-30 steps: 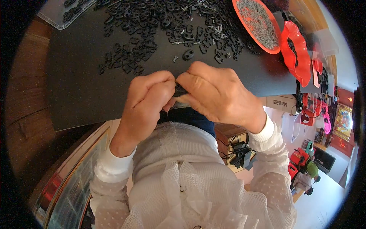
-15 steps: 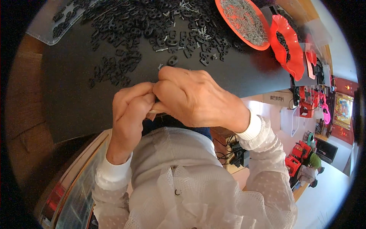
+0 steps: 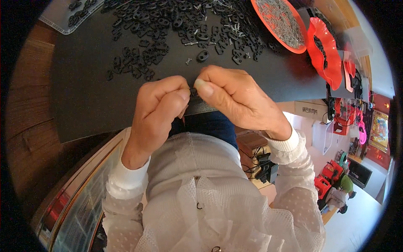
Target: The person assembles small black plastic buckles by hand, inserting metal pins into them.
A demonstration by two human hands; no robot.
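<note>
Over the table's near edge, my left hand (image 3: 155,113) and my right hand (image 3: 245,98) meet in front of my body, fingers closed. Between their fingertips shows a small black plastic piece (image 3: 193,92), mostly hidden. My left thumb and forefinger pinch it from one side; my right thumb presses against it from the other. Just beyond the hands lie a loose oval black cord-lock piece (image 3: 202,56) with holes and a small metal spring (image 3: 188,61). Farther out spreads a heap of similar black pieces (image 3: 147,23), with several springs scattered among them.
An orange-red plate (image 3: 300,49) full of small metal springs sits at the far right of the dark table (image 3: 92,101). Beside it is a red wavy-rimmed bowl (image 3: 333,71) holding black pieces. A clear plastic bin (image 3: 63,29) stands far left. Other people (image 3: 338,195) are at the right.
My hands have come slightly apart and turned, the right thumb now showing on top. The black piece has come into sight between them. The view has shifted a little.
</note>
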